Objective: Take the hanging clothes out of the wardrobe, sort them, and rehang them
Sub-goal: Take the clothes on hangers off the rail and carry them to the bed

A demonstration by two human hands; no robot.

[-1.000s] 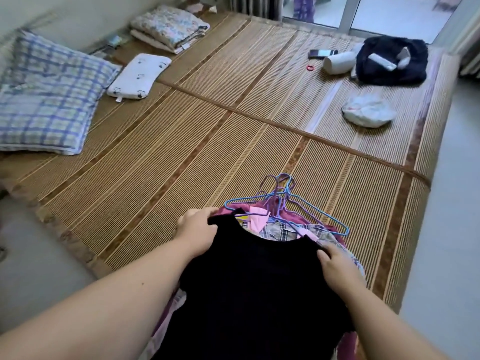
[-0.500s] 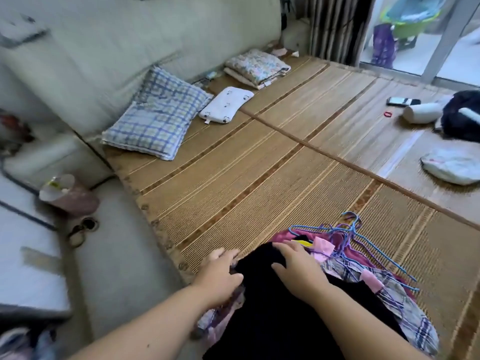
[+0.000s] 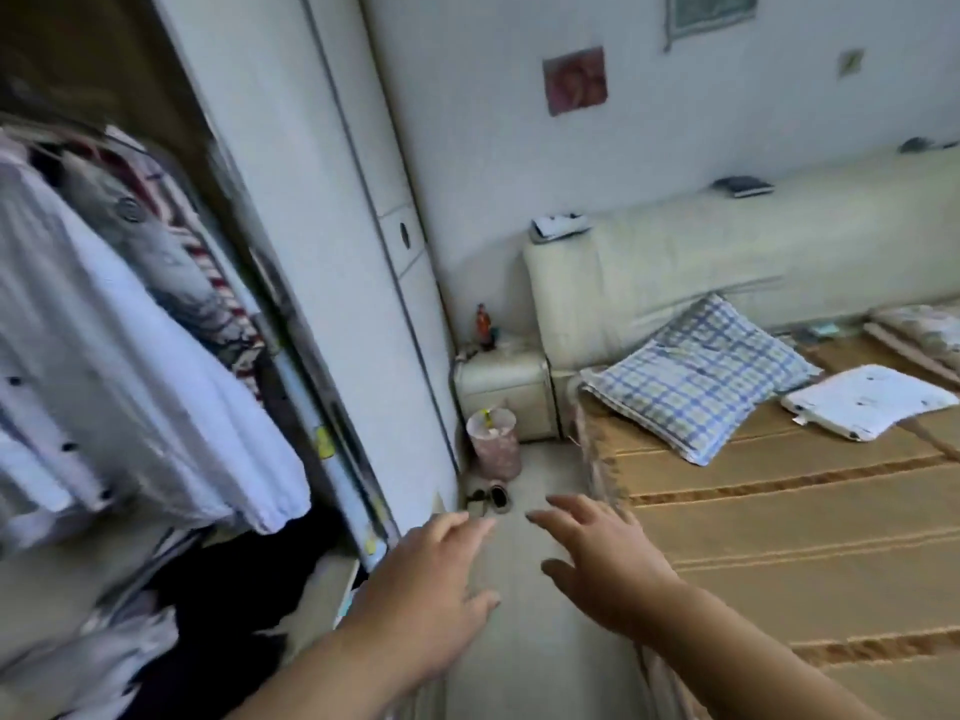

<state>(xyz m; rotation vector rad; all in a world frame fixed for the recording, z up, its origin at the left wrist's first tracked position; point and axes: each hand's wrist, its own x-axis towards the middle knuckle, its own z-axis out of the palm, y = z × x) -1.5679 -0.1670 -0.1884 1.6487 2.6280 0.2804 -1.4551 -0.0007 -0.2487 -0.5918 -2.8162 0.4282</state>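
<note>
2 hands hover just right of the wardrobe [image 3: 311, 226], above the pale floor. The left hand [image 3: 431, 579] is the nearer one to the wardrobe, and the right hand [image 3: 602, 569] is farther from it. Both are spread wide and palm down, with fingers straight and apart, and neither has hold of anything. The hanging clothes [image 3: 104, 330] are inside the wardrobe, in its open left part. White and pale garments hang in front, with 1 grey and 1 red-striped piece behind, all blurred. A dark garment [image 3: 228, 600] lies at the wardrobe's bottom. A pink bin [image 3: 493, 441] stands at the wardrobe's right foot, with a cream nightstand [image 3: 501, 387] just behind it. Farther right of the wardrobe, a woven mat [image 3: 779, 537] carries a blue checked pillow [image 3: 696, 376] and a small white pillow [image 3: 862, 402].
</note>
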